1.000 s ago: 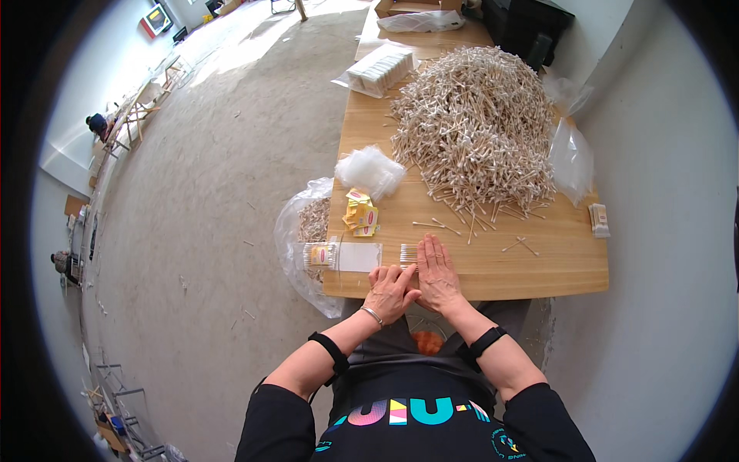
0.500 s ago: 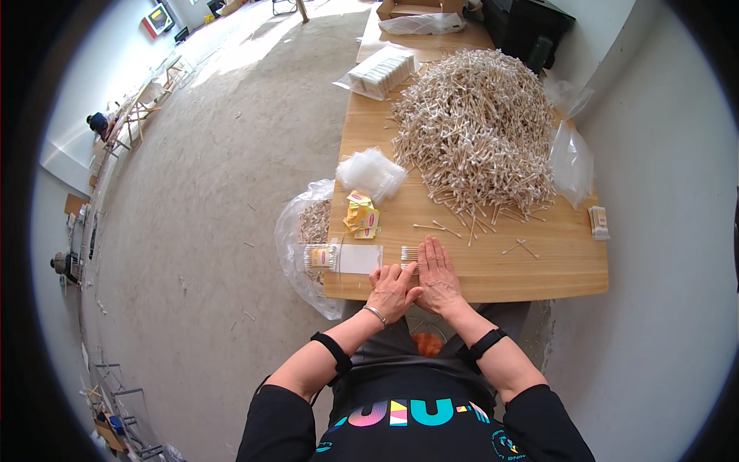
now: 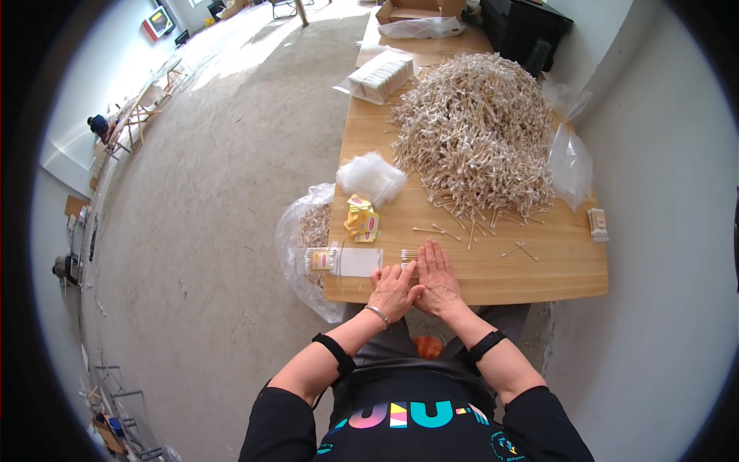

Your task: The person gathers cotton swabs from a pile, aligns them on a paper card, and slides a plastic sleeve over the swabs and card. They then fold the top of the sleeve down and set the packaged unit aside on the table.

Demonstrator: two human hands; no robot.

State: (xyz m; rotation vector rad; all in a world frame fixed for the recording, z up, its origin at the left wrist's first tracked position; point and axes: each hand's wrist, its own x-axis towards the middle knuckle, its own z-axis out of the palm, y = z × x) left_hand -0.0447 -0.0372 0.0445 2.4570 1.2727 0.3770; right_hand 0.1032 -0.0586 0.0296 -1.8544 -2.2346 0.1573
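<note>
My left hand point(image 3: 395, 288) and my right hand point(image 3: 437, 278) lie side by side at the near edge of a wooden table point(image 3: 539, 269). Between and under the fingers sits a small bundle of cotton swabs with wooden sticks point(image 3: 409, 256). My right hand is flat, fingers straight, on the bundle. My left hand cups its left side. A filled clear pack of swabs point(image 3: 339, 262) lies just left of my left hand. A large heap of loose swabs point(image 3: 477, 131) covers the table's far middle.
Yellow and red paper labels point(image 3: 362, 219) and a stack of clear bags point(image 3: 371, 175) lie left of the heap. A clear plastic bag point(image 3: 300, 246) of swabs hangs off the table's left edge. Boxes stand at the far end. A small pack point(image 3: 597, 224) rests at right.
</note>
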